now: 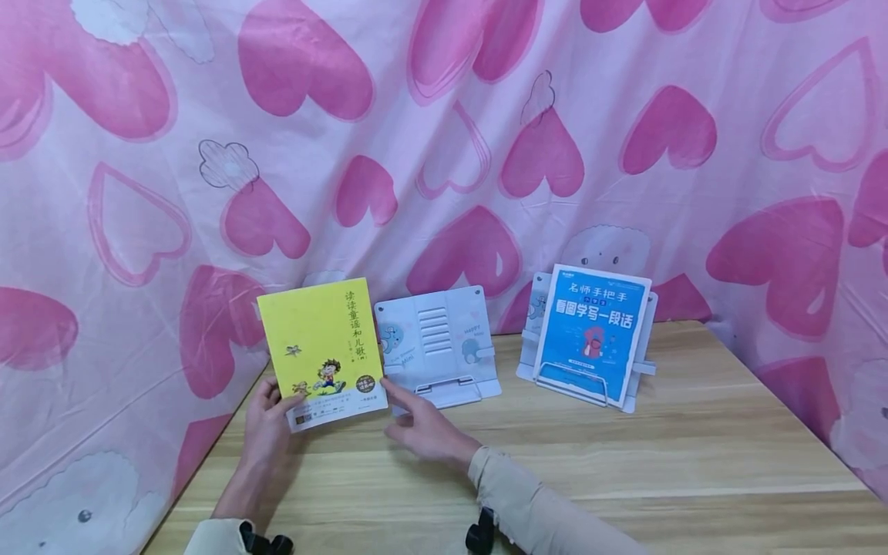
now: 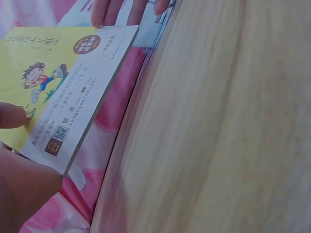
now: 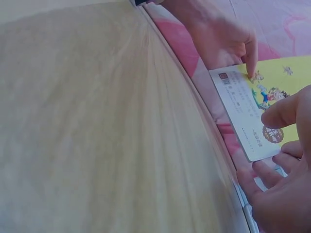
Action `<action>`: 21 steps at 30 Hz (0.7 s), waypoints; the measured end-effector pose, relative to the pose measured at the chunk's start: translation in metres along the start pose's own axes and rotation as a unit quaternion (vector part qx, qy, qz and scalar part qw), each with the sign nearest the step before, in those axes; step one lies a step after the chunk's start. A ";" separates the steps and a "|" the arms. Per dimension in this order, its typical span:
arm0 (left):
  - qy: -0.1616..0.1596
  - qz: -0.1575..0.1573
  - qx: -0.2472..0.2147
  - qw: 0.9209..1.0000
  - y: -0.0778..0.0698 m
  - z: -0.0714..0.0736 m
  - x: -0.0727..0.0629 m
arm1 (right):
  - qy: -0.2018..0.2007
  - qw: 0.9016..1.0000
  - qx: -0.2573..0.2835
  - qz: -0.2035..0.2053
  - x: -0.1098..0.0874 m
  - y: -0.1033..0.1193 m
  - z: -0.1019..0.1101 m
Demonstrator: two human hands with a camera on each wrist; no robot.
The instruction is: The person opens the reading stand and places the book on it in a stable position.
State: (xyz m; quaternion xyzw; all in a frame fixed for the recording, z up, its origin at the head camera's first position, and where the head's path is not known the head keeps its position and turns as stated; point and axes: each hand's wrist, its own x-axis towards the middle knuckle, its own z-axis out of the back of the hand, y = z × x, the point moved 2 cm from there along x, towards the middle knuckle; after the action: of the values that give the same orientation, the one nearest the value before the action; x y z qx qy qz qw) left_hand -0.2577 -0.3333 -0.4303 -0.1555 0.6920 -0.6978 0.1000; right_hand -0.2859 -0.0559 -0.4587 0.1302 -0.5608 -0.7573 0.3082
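A thin book (image 1: 321, 339) with a yellow cover, a cartoon child and a white bottom band is held tilted at the left of the table. At its lower left corner my left hand (image 1: 269, 420) grips it, thumb (image 2: 10, 115) on the cover, most other fingers hidden behind. My right hand (image 1: 426, 428) is at the lower right edge of the book, one fingertip right at that edge. In the right wrist view its thumb (image 3: 282, 112) overlaps the cover, with the other fingers (image 3: 266, 174) loosely spread by the edge. Just right of the book stands a pale blue book stand (image 1: 444, 339).
Farther right, a second stand (image 1: 645, 339) bears a blue book (image 1: 593, 331) behind its wire rest. Both stands are on the wood-grain table (image 1: 590, 478). A pink heart-patterned curtain (image 1: 444, 139) hangs along the back and sides.
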 end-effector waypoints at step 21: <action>0.028 -0.034 -0.148 0.988 -0.005 -0.025 -0.010 | -0.074 0.997 0.013 0.033 -0.003 0.008 0.020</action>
State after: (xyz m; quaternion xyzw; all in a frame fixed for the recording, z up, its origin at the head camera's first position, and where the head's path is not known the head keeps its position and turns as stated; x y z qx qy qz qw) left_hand -0.2566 -0.3062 -0.4258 -0.1724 0.7842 -0.5951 0.0323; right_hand -0.2923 -0.0405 -0.4455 0.0597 -0.5958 -0.7469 0.2892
